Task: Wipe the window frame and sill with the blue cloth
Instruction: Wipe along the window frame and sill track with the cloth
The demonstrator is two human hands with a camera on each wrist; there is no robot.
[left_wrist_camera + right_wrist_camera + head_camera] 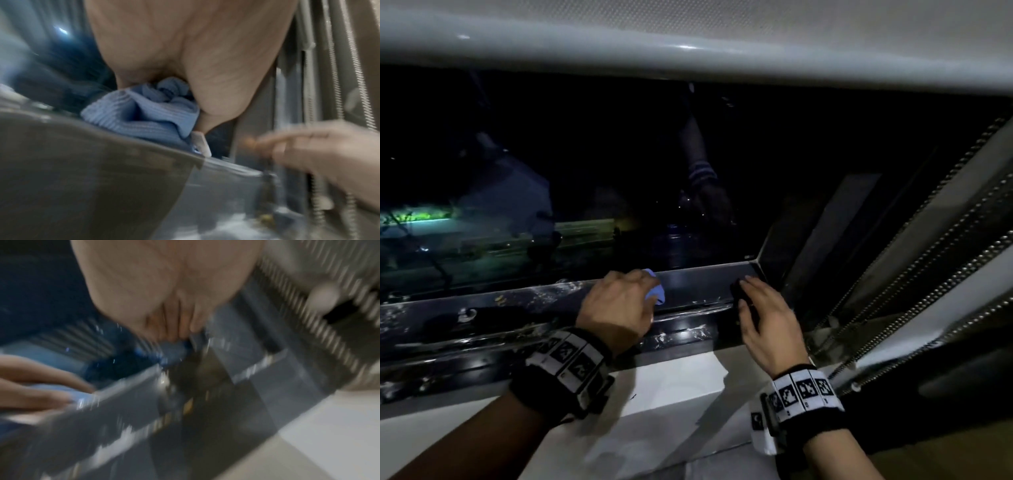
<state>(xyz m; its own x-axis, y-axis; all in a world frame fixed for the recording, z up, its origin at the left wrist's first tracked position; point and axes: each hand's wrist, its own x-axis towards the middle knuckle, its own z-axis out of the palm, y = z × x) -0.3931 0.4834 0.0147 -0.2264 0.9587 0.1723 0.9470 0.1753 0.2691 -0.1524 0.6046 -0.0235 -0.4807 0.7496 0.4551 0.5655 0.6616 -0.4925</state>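
Observation:
My left hand [619,301] grips the bunched blue cloth [656,292] and holds it against the dark lower rail of the window frame [702,275]. In the left wrist view the cloth [144,113] is crumpled under the palm, on the rail's edge. Further right, near the frame's corner, my right hand [758,317] lies with fairly straight fingers on the rail, holding nothing. The right wrist view is blurred: its fingers [170,327] touch the frame, and the left hand [41,386] with the cloth [82,396] shows at the left. The white sill [681,380] lies below both hands.
The dark glass [585,171] fills the middle, with a pale blind roll [688,58] across the top. Metal bead chains [945,240] hang slanting at the right, close to my right hand. The track [482,322] to the left carries white dust streaks.

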